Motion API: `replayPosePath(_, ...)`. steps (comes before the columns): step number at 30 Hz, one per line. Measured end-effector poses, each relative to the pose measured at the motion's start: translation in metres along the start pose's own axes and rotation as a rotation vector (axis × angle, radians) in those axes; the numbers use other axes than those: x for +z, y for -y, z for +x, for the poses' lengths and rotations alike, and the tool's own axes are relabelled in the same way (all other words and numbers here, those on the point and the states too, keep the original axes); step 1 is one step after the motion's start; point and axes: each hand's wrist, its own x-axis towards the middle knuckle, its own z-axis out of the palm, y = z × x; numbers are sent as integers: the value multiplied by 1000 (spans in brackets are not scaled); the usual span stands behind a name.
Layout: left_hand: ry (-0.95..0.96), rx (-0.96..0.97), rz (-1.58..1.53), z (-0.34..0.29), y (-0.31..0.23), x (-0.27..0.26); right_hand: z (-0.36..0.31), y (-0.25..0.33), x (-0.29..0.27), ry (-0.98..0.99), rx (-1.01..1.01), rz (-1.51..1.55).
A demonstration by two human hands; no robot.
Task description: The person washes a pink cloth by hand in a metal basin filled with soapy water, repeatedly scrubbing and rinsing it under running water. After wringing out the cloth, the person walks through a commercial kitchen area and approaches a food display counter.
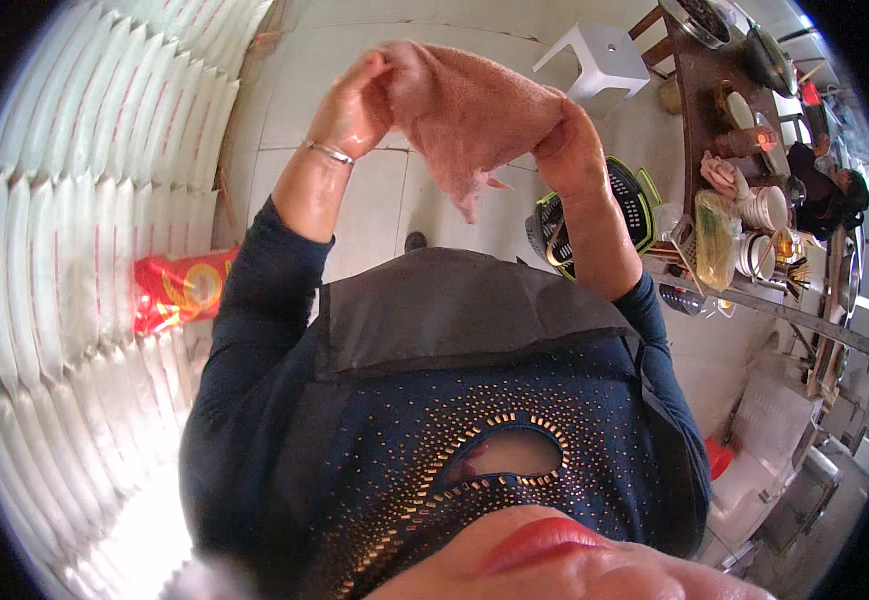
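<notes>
A pink towel (489, 105) is stretched in the air between my two hands, above the tiled floor. My left hand (359, 103), wet-looking and with a silvery bracelet at its wrist, is closed round the towel's left end. At the other end, my right hand (571, 152) grips the towel, its fingers partly covered by the cloth. A loose, ragged corner hangs down from the towel's lower edge between the hands.
White stacked sacks (64, 230) form a wall on the left, with a red packet (184, 290) beside them. A white stool (599, 62) stands ahead. Below my right forearm is a black-and-green basket (634, 200). A cluttered wooden table (694, 110) runs along the right, holding bowls (766, 208).
</notes>
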Motion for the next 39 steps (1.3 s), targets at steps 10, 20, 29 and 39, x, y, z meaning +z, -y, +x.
replayPosePath(10, 132, 55, 333, 245, -119, -54, 185, 56, -103, -279, -198, 39)
replayPosePath(20, -501, -162, 355, 476, -124, -144, 428, -10, -291, -503, -105, 68)
replayPosePath(29, -207, -9, 430, 652, -256, -171, 622, 79, -311, -545, 122, -487)
replayPosePath(39, 363, -39, 1080, 849, -350, -170, 789, 151, -279, -645, -236, -348)
